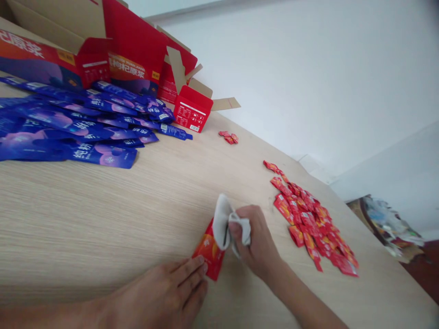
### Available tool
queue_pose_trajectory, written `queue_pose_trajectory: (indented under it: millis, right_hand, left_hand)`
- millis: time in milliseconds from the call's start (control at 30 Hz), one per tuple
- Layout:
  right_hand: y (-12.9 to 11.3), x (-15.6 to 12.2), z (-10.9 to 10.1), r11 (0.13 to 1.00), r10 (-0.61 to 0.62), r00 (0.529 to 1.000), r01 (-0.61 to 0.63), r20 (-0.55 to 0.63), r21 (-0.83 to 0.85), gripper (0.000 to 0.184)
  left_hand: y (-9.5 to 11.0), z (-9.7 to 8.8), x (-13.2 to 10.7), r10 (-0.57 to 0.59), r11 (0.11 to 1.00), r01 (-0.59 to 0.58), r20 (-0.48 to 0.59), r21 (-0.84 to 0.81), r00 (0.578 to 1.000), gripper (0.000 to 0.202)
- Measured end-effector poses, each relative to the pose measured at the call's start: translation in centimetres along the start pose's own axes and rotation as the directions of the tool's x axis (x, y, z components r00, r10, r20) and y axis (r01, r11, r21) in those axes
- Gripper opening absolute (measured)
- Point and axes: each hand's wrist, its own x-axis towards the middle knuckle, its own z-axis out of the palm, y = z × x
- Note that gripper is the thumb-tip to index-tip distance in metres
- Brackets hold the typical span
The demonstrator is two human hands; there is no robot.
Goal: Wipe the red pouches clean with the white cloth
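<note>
Wall, pale and plain, rises beyond the far edge of the light wood-grain table. Opened cardboard carton, printed red and blue, sits at the far left corner of view, its flaps spread. Long blue sachets lie overlapping in a wide pile in front of it, and a small red box stands just beside that pile. To the right, a loose heap of small red sachets lies near your hands without touching them, and a little cluster of the same sachets lies apart, further up the table. Mixed clutter beyond the table edge is too blurred to name. Your left hand lies flat and open, fingertips against the lower part of one red sachet, which rests on the table between your hands. Your right hand is closed on a white cloth, pressing it onto the sachet's upper end.
</note>
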Motion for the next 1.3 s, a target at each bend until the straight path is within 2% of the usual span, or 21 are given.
queue_pose_trajectory:
  millis: [67, 133, 267, 367, 433, 500, 567, 600, 667, 767, 833, 933, 1033, 1100, 1167, 1233, 1267, 1300]
  right_hand:
    - [-1.7, -1.6, 0.8, 0.993, -0.114, 0.98, 0.109, 0.161, 0.039, 0.008]
    - [-2.0, -2.4, 2.0, 0.987, -0.162, 0.952, 0.153, 0.26, 0.056, 0.01]
    - [1.5, -0.8, 3.4, 0.993, -0.09, 0.971, 0.104, 0.22, -0.052, 0.011]
    - [4.5, 1.5, 2.6, 0.977, -0.044, 0.968, 0.093, 0.247, -0.19, 0.013]
    - [5.0, 2.3, 1.6, 0.973, -0.009, 0.981, 0.054, 0.196, -0.225, 0.012]
    - [4.0, 2.0, 0.5, 0.986, 0.035, 0.998, -0.025, 0.054, -0.166, 0.01]
    - [1.8, 0.8, -0.1, 0.997, 0.052, 0.998, -0.054, -0.037, -0.056, 0.009]
    - [0.6, -0.1, -0.2, 0.999, 0.031, 0.999, -0.032, -0.02, -0.013, 0.008]
    - [-1.5, -1.7, 0.2, 0.998, -0.066, 0.992, 0.062, 0.112, 0.031, 0.009]
    - [-2.3, -2.9, 1.6, 0.989, -0.148, 0.95, 0.141, 0.274, 0.043, 0.011]
    - [-1.0, -2.6, 2.6, 0.991, -0.126, 0.951, 0.13, 0.282, 0.003, 0.013]
    - [2.4, -0.7, 3.2, 0.989, -0.078, 0.962, 0.108, 0.262, -0.101, 0.018]
    - [5.1, 1.5, 2.6, 0.968, -0.026, 0.957, 0.097, 0.29, -0.232, 0.021]
    - [5.6, 2.3, 1.7, 0.96, -0.001, 0.97, 0.07, 0.245, -0.273, 0.017]
    - [4.6, 2.1, 0.7, 0.975, 0.016, 0.994, 0.008, 0.105, -0.224, 0.01]
    - [2.4, 1.1, 0.1, 0.993, 0.034, 0.999, -0.036, -0.02, -0.109, 0.008]
    - [1.1, 0.3, 0.0, 0.998, 0.026, 0.999, -0.027, -0.027, -0.053, 0.008]
    - [-0.1, -0.6, 0.1, 1.0, -0.009, 1.0, 0.01, 0.018, -0.012, 0.009]
  left_hand:
    - [0.3, 0.6, -0.1, -0.036, 0.999, 0.035, -0.04, -0.007, 0.999, 0.035]
    - [0.4, 0.7, -0.2, -0.036, 0.999, 0.035, -0.015, -0.028, 0.999, 0.04]
    - [0.0, -0.1, -0.1, -0.012, 0.998, 0.018, 0.089, -0.064, 0.996, 0.057]
    - [-0.5, -1.2, 0.2, -0.01, 0.996, 0.02, 0.122, -0.085, 0.993, 0.05]
    - [-0.6, -1.9, 0.5, 0.0, 0.997, 0.013, 0.162, -0.078, 0.987, 0.048]
    - [-0.6, -2.3, 0.8, 0.019, 0.999, -0.008, 0.201, -0.053, 0.979, 0.048]
    - [-0.5, -2.2, 1.0, 0.042, 0.999, -0.036, 0.183, -0.037, 0.982, 0.048]
    - [-0.4, -1.9, 0.9, 0.037, 0.999, -0.032, 0.152, -0.033, 0.988, 0.046]
    - [-0.2, -1.3, 0.8, -0.018, 0.998, 0.023, 0.092, -0.062, 0.996, 0.038]
    - [-0.1, -0.8, 0.5, -0.092, 0.987, 0.103, 0.094, -0.12, 0.991, 0.035]
    - [-0.2, -1.2, 0.6, -0.047, 0.989, 0.067, 0.148, -0.132, 0.988, 0.04]
    - [-0.6, -2.7, 1.2, 0.022, 0.995, 0.005, 0.258, -0.104, 0.966, 0.047]
    - [-0.8, -4.0, 1.7, 0.058, 0.998, -0.042, 0.339, -0.055, 0.939, 0.048]
    - [-1.0, -4.2, 1.9, 0.091, 0.996, -0.086, 0.352, -0.029, 0.931, 0.049]
    - [-1.0, -3.8, 1.7, 0.123, 0.992, -0.126, 0.342, -0.013, 0.932, 0.05]
    - [-1.0, -3.2, 1.5, 0.128, 0.991, -0.132, 0.308, -0.008, 0.943, 0.05]
    - [-0.9, -2.9, 1.3, 0.122, 0.992, -0.124, 0.288, -0.012, 0.95, 0.05]
    - [-0.8, -2.8, 1.2, 0.103, 0.995, -0.103, 0.264, -0.013, 0.959, 0.047]
